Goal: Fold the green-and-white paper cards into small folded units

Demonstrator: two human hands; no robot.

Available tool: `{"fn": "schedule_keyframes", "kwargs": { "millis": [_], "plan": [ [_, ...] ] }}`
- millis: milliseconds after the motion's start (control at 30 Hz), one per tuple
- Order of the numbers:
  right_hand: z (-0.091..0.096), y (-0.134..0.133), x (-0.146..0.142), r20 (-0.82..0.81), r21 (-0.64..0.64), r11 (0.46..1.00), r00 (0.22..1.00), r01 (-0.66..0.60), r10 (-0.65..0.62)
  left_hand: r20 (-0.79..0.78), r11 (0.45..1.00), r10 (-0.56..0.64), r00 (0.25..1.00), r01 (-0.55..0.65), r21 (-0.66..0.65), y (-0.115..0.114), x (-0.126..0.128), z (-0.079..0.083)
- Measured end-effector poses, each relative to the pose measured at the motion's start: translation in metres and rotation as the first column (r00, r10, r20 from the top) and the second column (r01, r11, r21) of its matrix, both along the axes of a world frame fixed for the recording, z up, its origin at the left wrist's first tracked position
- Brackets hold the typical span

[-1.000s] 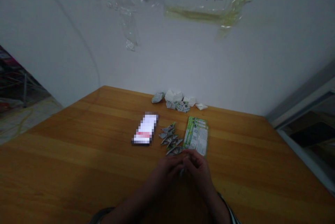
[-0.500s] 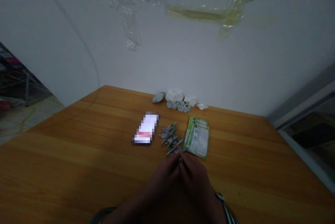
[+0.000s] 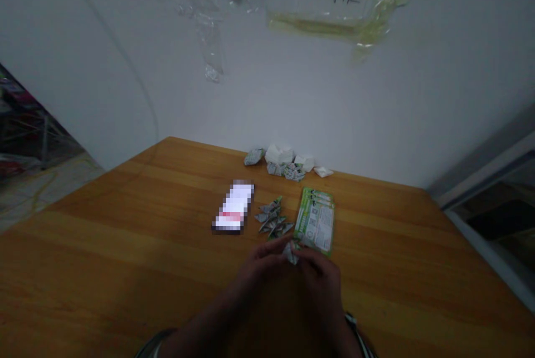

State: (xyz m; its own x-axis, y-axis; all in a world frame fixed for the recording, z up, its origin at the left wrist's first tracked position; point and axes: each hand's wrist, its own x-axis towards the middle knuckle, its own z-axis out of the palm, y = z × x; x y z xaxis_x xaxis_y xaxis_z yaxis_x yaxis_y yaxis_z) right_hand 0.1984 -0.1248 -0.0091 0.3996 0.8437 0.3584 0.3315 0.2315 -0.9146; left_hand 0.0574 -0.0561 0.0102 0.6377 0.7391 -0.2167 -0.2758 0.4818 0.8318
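A small folded paper (image 3: 290, 254) is gripped between the left hand (image 3: 265, 262) and the right hand (image 3: 320, 274), just beside a green printed sheet (image 3: 315, 221) on the tabletop (image 3: 125, 235).

Honey-brown grain on the wooden table (image 3: 125, 246), green-and-white printed sheet (image 3: 315, 221), black-and-white striped sleeve (image 3: 355, 330)

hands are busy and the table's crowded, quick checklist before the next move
1. Folded paper piece held between left hand and right hand: ok
2. Its folds neat: cannot tell, too small and partly hidden
3. Other folded pieces lying apart from the hands: ok
4. Green printed sheets free of the right hand: cannot tell, their lower edge is very close
5. Phone lying apart from the folded pieces: ok
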Motion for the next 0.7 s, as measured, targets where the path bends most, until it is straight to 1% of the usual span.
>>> {"fn": "schedule_keyframes", "kwargs": {
  "millis": [33, 100, 167, 267, 333, 400, 467, 533, 600, 700],
  "plan": [
    [0.003, 0.0, -0.001, 0.026, 0.01, 0.998, 0.998, -0.055, 0.055, -0.021, 0.999, 0.038, 0.999, -0.038, 0.008, 0.001, -0.001, 0.001],
    [0.007, -0.001, -0.004, 0.064, 0.01, 0.99, 0.988, -0.142, 0.141, -0.118, 0.992, 0.117, 0.986, -0.11, 0.057, 0.004, -0.002, 0.001],
    [0.01, -0.002, -0.009, 0.021, -0.032, 0.985, 0.985, -0.168, 0.169, -0.195, 0.983, 0.169, 0.966, -0.152, 0.1, 0.004, -0.004, 0.0],
    [0.009, -0.002, -0.018, -0.132, -0.109, 0.985, 0.984, -0.134, 0.12, -0.219, 0.974, 0.216, 0.952, -0.193, 0.122, 0.002, -0.005, -0.003],
    [0.007, -0.002, -0.023, -0.174, -0.154, 0.985, 0.983, -0.083, 0.055, -0.207, 0.968, 0.236, 0.95, -0.21, 0.14, 0.0, -0.004, -0.004],
    [0.005, -0.002, -0.025, -0.152, -0.176, 0.984, 0.988, -0.016, -0.012, -0.198, 0.966, 0.228, 0.953, -0.196, 0.172, -0.003, -0.002, -0.003],
    [0.004, -0.002, -0.025, -0.117, -0.17, 0.984, 0.991, 0.047, -0.068, -0.211, 0.962, 0.212, 0.954, -0.166, 0.218, -0.005, 0.001, -0.001],
    [0.004, -0.003, -0.023, -0.109, -0.159, 0.985, 0.991, 0.066, -0.084, -0.251, 0.948, 0.211, 0.945, -0.135, 0.288, -0.005, 0.002, 0.0],
    [0.006, -0.002, -0.02, -0.136, -0.166, 0.985, 0.989, 0.038, -0.061, -0.306, 0.92, 0.211, 0.928, -0.083, 0.382, -0.005, 0.001, 0.0],
    [0.007, 0.001, -0.012, -0.181, -0.21, 0.975, 0.983, -0.068, 0.03, -0.415, 0.841, 0.219, 0.883, 0.044, 0.539, -0.004, -0.001, -0.001]
  ]
}}
